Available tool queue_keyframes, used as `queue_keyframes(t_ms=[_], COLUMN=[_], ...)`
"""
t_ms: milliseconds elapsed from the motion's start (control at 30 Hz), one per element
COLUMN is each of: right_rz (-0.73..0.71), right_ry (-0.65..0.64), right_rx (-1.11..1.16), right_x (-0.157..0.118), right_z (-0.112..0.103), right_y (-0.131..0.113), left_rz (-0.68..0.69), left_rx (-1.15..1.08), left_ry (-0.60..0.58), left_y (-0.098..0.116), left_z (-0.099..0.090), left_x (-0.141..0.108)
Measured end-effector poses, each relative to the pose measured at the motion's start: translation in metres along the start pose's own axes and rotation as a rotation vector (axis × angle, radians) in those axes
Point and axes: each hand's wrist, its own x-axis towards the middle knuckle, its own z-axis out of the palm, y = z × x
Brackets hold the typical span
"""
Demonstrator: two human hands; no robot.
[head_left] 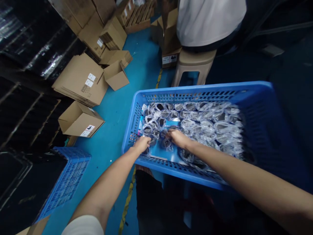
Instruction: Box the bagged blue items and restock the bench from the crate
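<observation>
A blue perforated plastic crate sits in front of me, filled with several small dark parts sealed in clear plastic bags. My left hand reaches into the crate's near left corner, its fingers curled on a bagged part. My right hand is just to the right of it, fingers closed on another bagged part. Bare blue crate floor shows right below both hands. A blue printed card lies among the bags beyond my hands.
Cardboard boxes lie scattered on the blue floor at left. A second blue crate stands at lower left. Beyond the crate a person in a white top sits on a beige plastic stool. Dark wrapped stacks line the left.
</observation>
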Motion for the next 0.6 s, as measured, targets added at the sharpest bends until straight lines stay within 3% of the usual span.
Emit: queue_keyframes(t_ms=[133, 267, 467, 600], right_rz=[-0.014, 0.007, 0.136, 0.181], right_ry=[0.025, 0.045, 0.16, 0.321], right_rx=[0.058, 0.08, 0.062, 0.057], right_x=[-0.01, -0.034, -0.103, -0.179], right_z=[-0.018, -0.054, -0.144, -0.217], right_y=[-0.018, -0.041, -0.092, -0.129], left_rz=[-0.025, 0.004, 0.203, 0.383], left_rx=[-0.057, -0.108, -0.217, -0.308], left_ry=[0.064, 0.13, 0.168, 0.169], left_y=[-0.002, 0.021, 0.086, 0.156], left_z=[-0.006, -0.025, -0.086, -0.137], left_x=[-0.009, -0.032, -0.071, -0.102])
